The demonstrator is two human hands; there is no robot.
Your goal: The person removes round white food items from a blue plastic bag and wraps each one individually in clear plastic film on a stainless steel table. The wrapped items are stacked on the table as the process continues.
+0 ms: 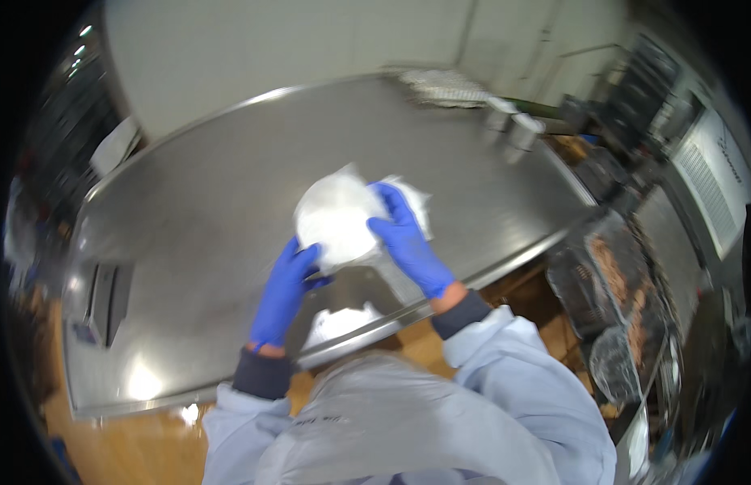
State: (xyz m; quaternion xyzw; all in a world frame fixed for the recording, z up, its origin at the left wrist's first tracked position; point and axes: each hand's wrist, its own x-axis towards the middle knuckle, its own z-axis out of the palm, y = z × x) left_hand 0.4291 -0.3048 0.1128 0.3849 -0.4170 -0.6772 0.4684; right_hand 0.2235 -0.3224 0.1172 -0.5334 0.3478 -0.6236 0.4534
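A thin white round sheet [339,218], blurred and of unclear material, is held above the steel table between my blue-gloved hands. The thumb of my left hand [287,285] lies at its lower left edge, with some fingers below. At the right edge, my right hand [405,239] pinches it between thumb and fingers. Another white sheet-like piece [419,206] shows behind the right fingers; whether the two are joined, I cannot tell.
The steel table [199,200] has a raised rim. White stacked material [445,85] and two white containers [524,130] stand at its back right. A grey box-like object [102,300] sits at the left end. Plastic-lined bins [617,291] with brownish contents are at the right.
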